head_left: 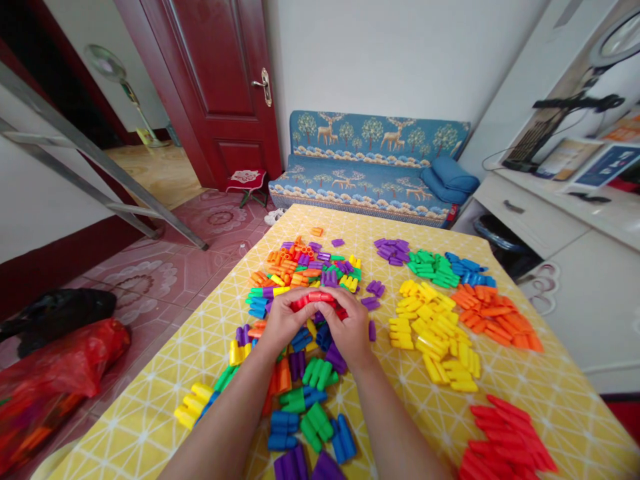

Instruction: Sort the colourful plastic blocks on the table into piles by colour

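Note:
Both hands meet over a mixed heap of plastic building pieces in the middle of the table. My left hand (291, 315) is closed around one end of some red plastic building pieces (320, 297). On their other end my right hand (349, 319) is closed too, thumbs close together. Fingers cover much of the red pieces, so I cannot tell whether they are joined. Beneath and around the hands lie loose green pieces (316, 427), blue pieces (284, 427), purple pieces (291, 465) and orange pieces (283, 267).
Sorted by colour on the table's right are a yellow pile (435, 330), an orange pile (497, 317), a red pile (507, 440), a green pile (433, 268), a blue pile (469, 270) and a purple pile (393, 251). A blue sofa (370, 167) stands behind the yellow-covered table (400, 413).

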Action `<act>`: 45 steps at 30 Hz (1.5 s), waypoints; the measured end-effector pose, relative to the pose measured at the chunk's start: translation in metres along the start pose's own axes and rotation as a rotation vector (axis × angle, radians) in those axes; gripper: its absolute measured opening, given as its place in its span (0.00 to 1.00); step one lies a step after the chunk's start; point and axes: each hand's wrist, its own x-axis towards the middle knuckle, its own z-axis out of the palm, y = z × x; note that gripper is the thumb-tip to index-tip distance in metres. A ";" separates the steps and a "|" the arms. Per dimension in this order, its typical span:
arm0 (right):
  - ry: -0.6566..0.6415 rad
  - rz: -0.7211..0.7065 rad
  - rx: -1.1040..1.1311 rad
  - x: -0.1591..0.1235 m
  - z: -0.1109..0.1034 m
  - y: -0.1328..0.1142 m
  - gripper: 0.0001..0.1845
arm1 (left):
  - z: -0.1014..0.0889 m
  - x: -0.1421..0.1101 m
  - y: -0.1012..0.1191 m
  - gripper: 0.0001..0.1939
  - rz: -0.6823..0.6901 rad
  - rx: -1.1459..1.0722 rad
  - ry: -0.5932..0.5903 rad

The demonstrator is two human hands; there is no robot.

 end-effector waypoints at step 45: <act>-0.071 1.040 -0.572 -0.137 -0.299 -0.009 0.15 | 0.001 0.005 -0.017 0.31 -0.106 -0.090 -0.127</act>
